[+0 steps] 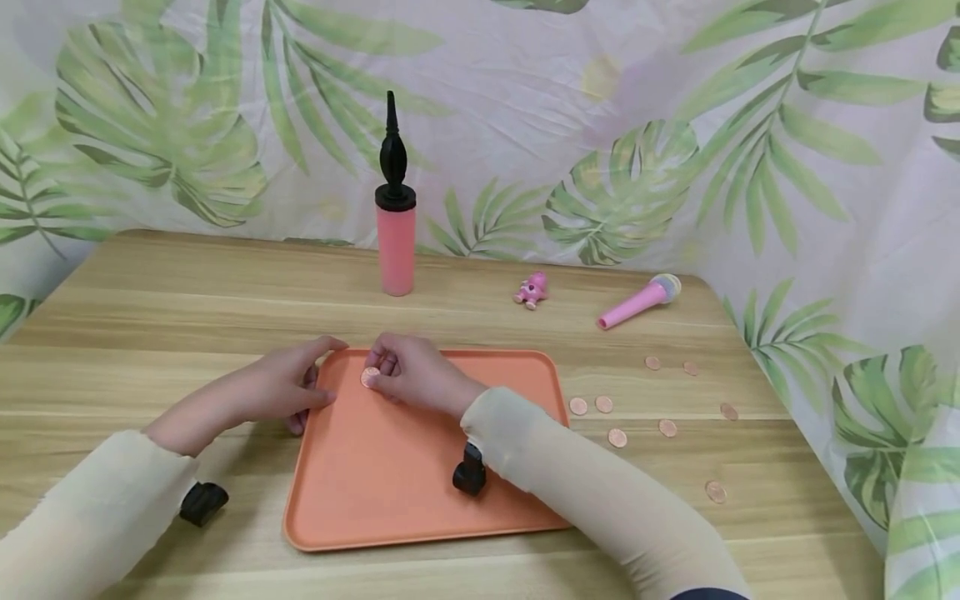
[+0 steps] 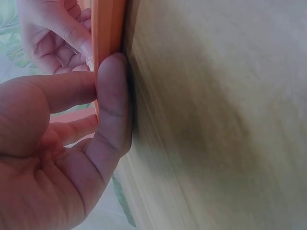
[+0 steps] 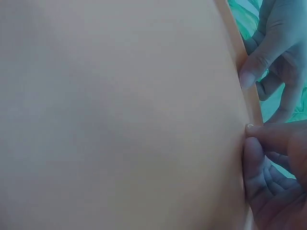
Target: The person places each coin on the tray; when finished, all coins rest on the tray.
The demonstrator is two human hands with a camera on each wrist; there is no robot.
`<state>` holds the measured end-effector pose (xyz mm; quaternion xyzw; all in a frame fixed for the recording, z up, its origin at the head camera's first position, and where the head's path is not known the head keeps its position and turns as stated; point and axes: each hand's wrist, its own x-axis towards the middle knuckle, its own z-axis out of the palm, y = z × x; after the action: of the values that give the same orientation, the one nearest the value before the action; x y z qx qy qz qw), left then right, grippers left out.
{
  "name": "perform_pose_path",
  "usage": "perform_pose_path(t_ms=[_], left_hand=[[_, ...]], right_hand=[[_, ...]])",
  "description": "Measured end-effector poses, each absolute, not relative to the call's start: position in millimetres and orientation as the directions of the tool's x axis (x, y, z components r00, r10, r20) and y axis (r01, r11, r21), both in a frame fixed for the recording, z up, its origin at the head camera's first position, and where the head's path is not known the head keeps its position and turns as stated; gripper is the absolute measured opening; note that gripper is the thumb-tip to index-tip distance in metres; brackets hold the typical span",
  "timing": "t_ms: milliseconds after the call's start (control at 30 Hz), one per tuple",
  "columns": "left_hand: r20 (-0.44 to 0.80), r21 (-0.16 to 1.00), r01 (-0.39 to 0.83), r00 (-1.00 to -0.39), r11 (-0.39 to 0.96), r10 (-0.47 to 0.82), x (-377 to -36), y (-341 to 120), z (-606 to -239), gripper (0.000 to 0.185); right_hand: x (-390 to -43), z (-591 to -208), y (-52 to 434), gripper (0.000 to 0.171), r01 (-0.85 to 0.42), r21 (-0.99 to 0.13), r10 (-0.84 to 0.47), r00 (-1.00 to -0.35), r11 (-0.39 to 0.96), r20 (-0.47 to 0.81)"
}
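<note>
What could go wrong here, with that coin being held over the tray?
The coin is pinched only at the fingertips of the right hand, so it might slip and roll across the tray. The left hand grips the tray's corner; a tug could shift the tray. The right sleeve might brush the loose coins on the table.

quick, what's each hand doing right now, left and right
Left hand: grips the far left edge of the orange tray, thumb on its rim.
Right hand: pinches a coin over the tray's far left corner.
</note>
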<state>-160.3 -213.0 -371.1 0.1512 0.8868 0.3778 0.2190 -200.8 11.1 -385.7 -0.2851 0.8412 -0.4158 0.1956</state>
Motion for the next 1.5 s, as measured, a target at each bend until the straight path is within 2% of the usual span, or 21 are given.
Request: perform_pose_path(t_ms=[133,433,867,1267,1500], left_hand=[[-0.273,0.737,0.105,-0.857,0.668,0.436,-160,-213,-371,0.069],[-0.275,0.733,0.103,-0.859,0.672,0.432,-159,-213,-369,0.068],[-0.292,0.734,0.08,-0.859,0.674,0.42,-158,-211,-365,0.068],[-0.298,0.738,0.068,-0.86,0.672,0.414,-157,-210,-366,0.068],[-0.291,0.737,0.071,-0.865,0.673,0.41,-156,-210,-364,0.068]], right_hand=[[-202,-385,10,0.008,-0.391,-0.758,-0.655,-0.753,0.522,-0.064],[-202,-383,8,0.007,-0.447,-0.71,-0.685,-0.726,0.544,-0.067],[-200,-382,10,0.01,-0.421,-0.724,-0.674,-0.734,0.546,-0.082],[-192,-376,41,0.012,-0.308,-0.841,-0.698,-0.707,0.445,-0.111],[-184,-371,77,0.013,-0.379,-0.784,-0.693,-0.715,0.491,-0.088]])
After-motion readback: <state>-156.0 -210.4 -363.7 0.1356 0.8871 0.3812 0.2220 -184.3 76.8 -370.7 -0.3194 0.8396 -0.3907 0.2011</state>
